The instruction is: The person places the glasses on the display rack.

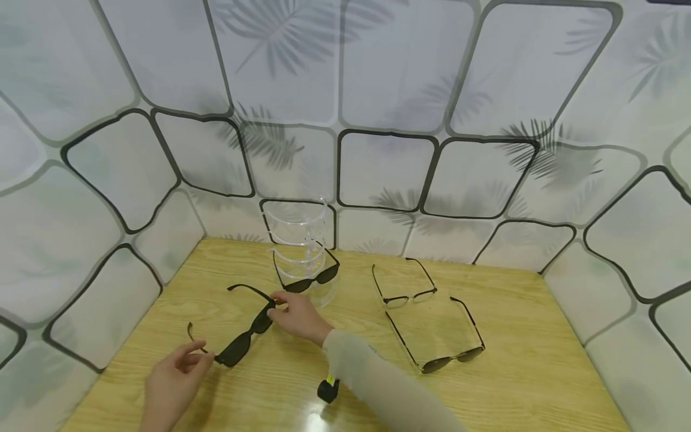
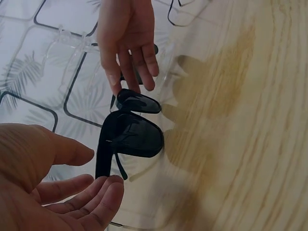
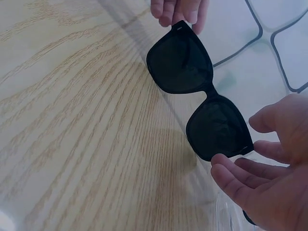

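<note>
Between the two hands, a pair of black sunglasses (image 1: 236, 350) is held at a slant above the table, temples unfolded and pointing away. My left hand (image 1: 175, 381) holds its near left corner by the hinge; the left wrist view shows fingertips against that end of the frame (image 2: 137, 134). At the opposite corner, my right hand (image 1: 301, 315) grips the frame with thumb and fingers, and both dark lenses (image 3: 180, 62) show in the right wrist view. Just behind the right hand stands a clear tiered display stand (image 1: 324, 298) with another pair of black sunglasses (image 1: 326, 274) on its lower level.
Right of the stand, thin-rimmed eyeglasses (image 1: 386, 301) lie unfolded on the wooden table (image 1: 518, 360). Nearer, gold-rimmed sunglasses (image 1: 436, 365) lie with temples spread. A small black device (image 1: 327, 391) is at the right wrist. Patterned cloth walls (image 1: 388, 171) enclose the back and sides.
</note>
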A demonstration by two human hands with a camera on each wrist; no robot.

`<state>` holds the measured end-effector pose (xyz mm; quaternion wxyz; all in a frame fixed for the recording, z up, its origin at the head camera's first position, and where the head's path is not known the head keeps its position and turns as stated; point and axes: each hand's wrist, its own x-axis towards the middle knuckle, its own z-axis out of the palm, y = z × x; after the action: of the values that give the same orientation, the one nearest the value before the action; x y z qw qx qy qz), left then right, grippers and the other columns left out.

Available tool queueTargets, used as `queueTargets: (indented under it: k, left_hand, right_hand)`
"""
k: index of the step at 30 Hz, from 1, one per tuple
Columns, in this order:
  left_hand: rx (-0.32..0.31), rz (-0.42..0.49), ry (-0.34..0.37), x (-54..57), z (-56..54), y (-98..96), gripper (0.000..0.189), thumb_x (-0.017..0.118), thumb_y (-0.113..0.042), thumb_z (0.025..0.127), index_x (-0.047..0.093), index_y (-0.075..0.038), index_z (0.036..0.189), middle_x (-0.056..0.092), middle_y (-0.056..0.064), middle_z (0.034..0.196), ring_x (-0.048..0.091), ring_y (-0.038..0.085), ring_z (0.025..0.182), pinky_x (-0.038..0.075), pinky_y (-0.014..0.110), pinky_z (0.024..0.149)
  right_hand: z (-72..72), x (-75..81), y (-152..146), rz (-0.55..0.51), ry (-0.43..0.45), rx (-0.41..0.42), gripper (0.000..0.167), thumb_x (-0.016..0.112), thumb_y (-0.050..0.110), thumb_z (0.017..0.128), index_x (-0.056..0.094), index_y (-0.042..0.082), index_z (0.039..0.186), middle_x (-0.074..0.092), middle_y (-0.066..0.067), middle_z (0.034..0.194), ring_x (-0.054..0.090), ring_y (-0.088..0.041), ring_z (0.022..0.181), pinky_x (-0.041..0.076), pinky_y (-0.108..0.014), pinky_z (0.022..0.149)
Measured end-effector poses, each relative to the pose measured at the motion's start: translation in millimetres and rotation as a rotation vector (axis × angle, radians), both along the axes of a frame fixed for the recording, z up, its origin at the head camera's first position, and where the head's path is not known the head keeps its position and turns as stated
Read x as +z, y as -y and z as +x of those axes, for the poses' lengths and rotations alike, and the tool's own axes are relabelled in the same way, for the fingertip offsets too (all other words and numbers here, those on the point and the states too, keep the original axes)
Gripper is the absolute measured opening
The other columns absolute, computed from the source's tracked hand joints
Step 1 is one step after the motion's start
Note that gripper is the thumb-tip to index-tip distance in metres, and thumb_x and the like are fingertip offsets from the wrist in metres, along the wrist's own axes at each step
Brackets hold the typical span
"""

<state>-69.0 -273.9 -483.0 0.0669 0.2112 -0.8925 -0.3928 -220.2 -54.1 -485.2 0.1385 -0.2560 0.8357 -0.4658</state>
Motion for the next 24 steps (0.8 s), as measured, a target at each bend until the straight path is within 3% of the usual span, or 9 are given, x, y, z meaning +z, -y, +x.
queueTargets:
  k: [5,11,17,24]
  left_hand:
    - [-0.013,0.062,0.055,-2.1,-1.7,-2.1,0.048,0.07,-0.031,0.102,0.065,-0.001,0.139,0.082,0.011,0.103,0.071,0.0,0.074,0.05,0.02,0.071]
    - [-0.004,0.225,0.069,-3.2,-3.0,-3.8,0.049,0.068,-0.022,0.104,0.058,0.004,0.145,0.082,0.014,0.102,0.077,0.006,0.075,0.054,0.015,0.071]
    - [0.013,0.33,0.02,-4.3,-0.2,-5.4,0.048,0.067,-0.014,0.104,0.055,0.007,0.146,0.082,0.012,0.097,0.077,0.007,0.074,0.061,0.021,0.071]
    - [0.02,0.394,-0.086,-0.2,4.8,-4.4,0.043,0.069,-0.011,0.103,0.059,0.006,0.141,0.08,-0.005,0.085,0.076,0.007,0.075,0.063,0.024,0.072]
  right_hand:
    - [-1.2,-4.1,0.1,-0.016,0.009,-0.009,0.045,0.064,0.025,0.103,0.063,0.007,0.145,0.07,-0.016,0.137,0.075,-0.021,0.101,0.058,-0.024,0.079]
    - [-0.9,-3.9,-0.2,-0.068,0.043,-0.026,0.042,0.066,0.025,0.102,0.066,0.008,0.14,0.072,-0.015,0.133,0.075,-0.021,0.101,0.058,-0.024,0.076]
    - [0.3,-1.2,-1.4,-0.091,0.042,-0.023,0.039,0.065,0.027,0.104,0.067,0.009,0.139,0.073,-0.012,0.13,0.071,-0.014,0.099,0.057,-0.024,0.076]
    - [2.3,2.4,-2.7,-0.113,0.004,-0.037,0.035,0.063,0.027,0.104,0.07,0.01,0.134,0.075,-0.008,0.123,0.068,-0.009,0.1,0.056,-0.023,0.082]
